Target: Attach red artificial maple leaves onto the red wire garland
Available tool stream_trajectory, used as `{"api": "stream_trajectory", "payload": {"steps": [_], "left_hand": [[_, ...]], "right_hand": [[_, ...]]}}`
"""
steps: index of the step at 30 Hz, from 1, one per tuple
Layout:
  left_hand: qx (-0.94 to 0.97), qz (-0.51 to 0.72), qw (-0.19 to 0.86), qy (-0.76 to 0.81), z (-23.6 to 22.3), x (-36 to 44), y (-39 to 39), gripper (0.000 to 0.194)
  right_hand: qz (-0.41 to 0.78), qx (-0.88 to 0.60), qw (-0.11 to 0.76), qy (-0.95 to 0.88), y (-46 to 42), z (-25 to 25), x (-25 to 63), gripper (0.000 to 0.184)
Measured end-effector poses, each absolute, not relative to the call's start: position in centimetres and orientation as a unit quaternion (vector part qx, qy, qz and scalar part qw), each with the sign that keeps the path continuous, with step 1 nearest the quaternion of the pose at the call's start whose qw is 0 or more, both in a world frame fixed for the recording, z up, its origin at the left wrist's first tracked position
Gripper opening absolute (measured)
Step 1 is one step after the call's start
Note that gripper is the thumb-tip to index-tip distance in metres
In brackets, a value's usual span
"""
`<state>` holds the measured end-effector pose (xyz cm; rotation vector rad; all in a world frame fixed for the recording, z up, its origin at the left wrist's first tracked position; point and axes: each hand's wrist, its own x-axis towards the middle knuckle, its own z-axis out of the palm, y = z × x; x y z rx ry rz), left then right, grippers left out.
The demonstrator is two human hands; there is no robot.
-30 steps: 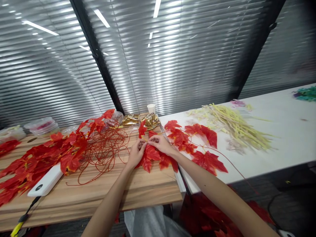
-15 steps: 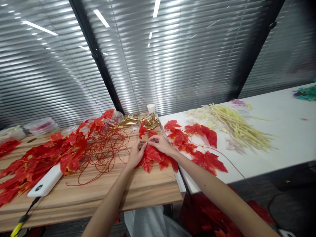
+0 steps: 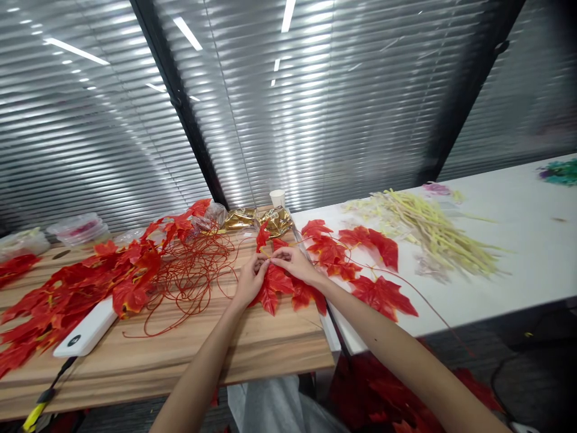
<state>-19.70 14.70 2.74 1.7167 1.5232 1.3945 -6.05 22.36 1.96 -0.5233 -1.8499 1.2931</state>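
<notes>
Left hand: thumb and fingers closed in a pinch on the cluster of glossy red maple-shaped leaves; the exact part held is too small to tell.

Right hand: thumb and fingers likewise pinched on the cluster, its fingertips meeting those of the left.

Leaf cluster: at the right end of the brown wood-grain tabletop, beneath and around both hands—one small leaf points up beyond the fingers.

Further red-and-orange leaves: spread on the adjoining smooth white tabletop, with a thin red cord trailing over its near edge.

Left of the hands: a loose tangle of thin red cord; beside it, a long heap of red leaves; partly under the heap, a white rectangular device with rounded corners.

Beyond the hands: crumpled gold foil packets; behind these, a white cup, upright.

Far right: a bundle of pale yellow strips—lying well apart from the hands.
</notes>
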Motion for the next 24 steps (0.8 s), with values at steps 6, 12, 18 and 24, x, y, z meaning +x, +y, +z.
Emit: {"api": "stream_trajectory", "payload": {"steps": [6,12,18,24], "left_hand": [[0.618,0.506,0.226,0.557,2.7,-19.73,14.7,0.019],[0.619,0.504,0.229,0.557,2.6,-19.78,14.73,0.019],[0.621,0.5,0.23,0.558,2.61,-19.79,14.68,0.019],[0.623,0.491,0.219,0.568,2.75,-19.75,14.62,0.017]], "right_hand": [[0.507,-0.207,0.396,-0.737,22.45,1.73,-6.09,0.019],[0.506,-0.208,0.399,-0.736,22.6,1.44,-6.19,0.019],[0.504,-0.204,0.4,-0.738,22.56,1.49,-6.14,0.018],[0.507,-0.196,0.399,-0.739,22.56,1.56,-6.12,0.017]]}}
